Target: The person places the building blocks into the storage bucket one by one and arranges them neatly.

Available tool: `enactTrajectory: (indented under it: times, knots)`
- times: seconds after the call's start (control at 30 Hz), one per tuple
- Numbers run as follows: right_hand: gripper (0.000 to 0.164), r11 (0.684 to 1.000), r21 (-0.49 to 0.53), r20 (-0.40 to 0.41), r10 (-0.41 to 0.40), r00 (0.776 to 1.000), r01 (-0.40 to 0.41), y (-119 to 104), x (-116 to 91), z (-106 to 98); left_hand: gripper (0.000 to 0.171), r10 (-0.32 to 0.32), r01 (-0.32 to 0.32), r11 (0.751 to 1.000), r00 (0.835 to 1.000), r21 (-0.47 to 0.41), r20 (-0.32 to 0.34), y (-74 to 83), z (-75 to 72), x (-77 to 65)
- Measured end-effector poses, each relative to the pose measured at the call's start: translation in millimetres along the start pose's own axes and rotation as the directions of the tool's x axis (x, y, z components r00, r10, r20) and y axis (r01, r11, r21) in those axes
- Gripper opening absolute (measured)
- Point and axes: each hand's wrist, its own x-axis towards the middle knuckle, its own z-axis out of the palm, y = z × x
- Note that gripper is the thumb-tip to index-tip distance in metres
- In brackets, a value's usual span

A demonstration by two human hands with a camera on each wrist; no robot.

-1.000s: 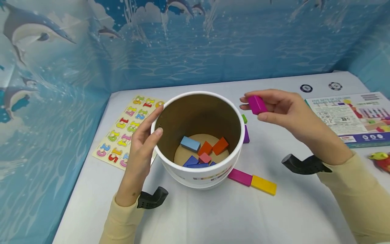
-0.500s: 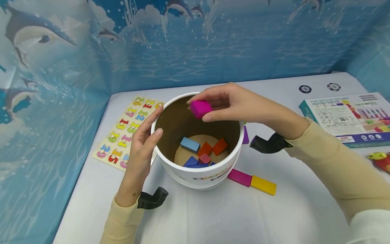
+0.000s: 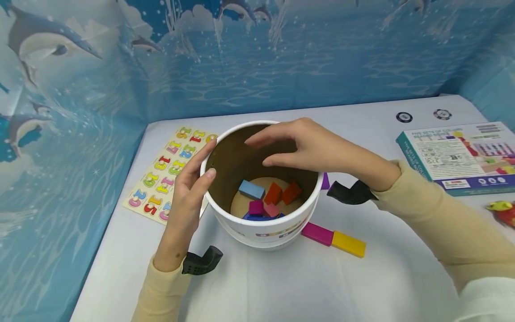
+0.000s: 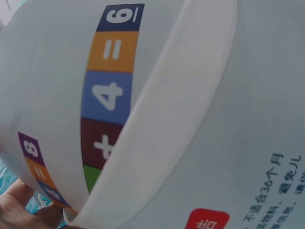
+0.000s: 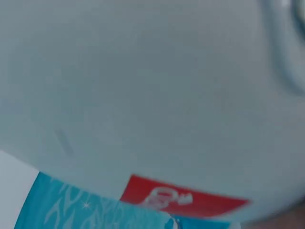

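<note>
A white bucket [image 3: 257, 233] stands upright in the middle of the table, printed with coloured number sums [image 4: 107, 95]. My left hand [image 3: 189, 190] holds its left side, thumb tip at the rim. Over the mouth of the bucket is my right hand [image 3: 306, 147], thumb and fingers apart with nothing between them. On the bucket floor lie a magenta block [image 3: 256, 207], a light blue block [image 3: 251, 189], two orange blocks [image 3: 291, 192], a pink block [image 3: 271, 210] and dark blue pieces [image 3: 261, 218]. In the right wrist view the bucket's wall [image 5: 143, 95] hides the right hand's fingers.
Right of the bucket, a magenta tile [image 3: 317, 234] and a yellow tile [image 3: 348, 243] lie end to end; a purple block [image 3: 325, 181] shows behind it. A number puzzle board [image 3: 161, 179] lies left. Farther right are a flat box [image 3: 462, 156], two round chips [image 3: 404, 117] and a red-yellow toy [image 3: 503, 212].
My right hand has moved left over the bucket and let go of the magenta block, which now lies among the blocks inside. The left hand has stayed at the rim.
</note>
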Motion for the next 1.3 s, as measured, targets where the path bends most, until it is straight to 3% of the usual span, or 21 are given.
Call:
enactTrajectory:
  times: [0.13, 0.23, 0.33, 0.53, 0.67, 0.77, 0.87, 1.0, 1.13, 1.3]
  knots:
    - [0.04, 0.987, 0.158, -0.152, 0.036, 0.988, -0.012, -1, -31, 0, 0.048, -0.008, 0.008, 1.0, 1.0, 0.0, 0.003, -0.3, -0.5, -1.3]
    - [0.043, 0.961, 0.272, -0.271, 0.131, 0.954, -0.055, -1, -67, 3, 0.048, 0.001, -0.001, 1.0, 1.0, 0.002, 0.008, -0.4, -1.4, -0.8]
    - [0.045, 0.937, 0.316, -0.31, 0.249, 0.918, -0.148, 7, -102, 13, 0.048, 0.006, -0.006, 1.0, 1.0, 0.002, 0.004, 0.4, -2.2, -0.2]
    - [0.046, 0.89, 0.232, -0.195, 0.437, 0.878, -0.392, 43, -165, 48, 0.048, -0.006, 0.006, 1.0, 1.0, 0.004, -0.002, 2.3, -1.5, -0.4]
    - [0.067, 0.871, 0.147, -0.018, 0.477, 0.879, -0.469, 60, -192, 76, 0.048, -0.021, 0.021, 1.0, 1.0, 0.005, -0.015, 2.2, -1.2, -0.4]
    - [0.091, 0.861, 0.093, 0.095, 0.493, 0.865, -0.5, 68, -204, 94, 0.049, -0.03, 0.03, 1.0, 0.999, 0.002, -0.015, 1.7, -0.6, -0.3]
    - [0.097, 0.848, 0.007, 0.119, 0.525, 0.842, -0.53, 75, -207, 104, 0.049, -0.03, 0.03, 1.0, 0.999, 0.0, -0.014, 1.5, -0.4, -0.1]
    - [0.078, 0.869, -0.09, 0.046, 0.492, 0.87, -0.487, 86, -207, 105, 0.048, -0.027, 0.027, 1.0, 1.0, -0.007, -0.009, 2.4, 0.0, -0.1]
    - [0.053, 0.892, -0.081, -0.065, 0.44, 0.895, -0.445, 96, -208, 103, 0.048, -0.011, 0.011, 1.0, 1.0, -0.016, -0.003, 2.2, 0.2, 0.5]
    - [0.041, 0.891, -0.031, -0.122, 0.446, 0.887, -0.453, 101, -208, 97, 0.049, -0.008, 0.008, 1.0, 1.0, -0.017, -0.007, 1.0, -0.3, 0.7]
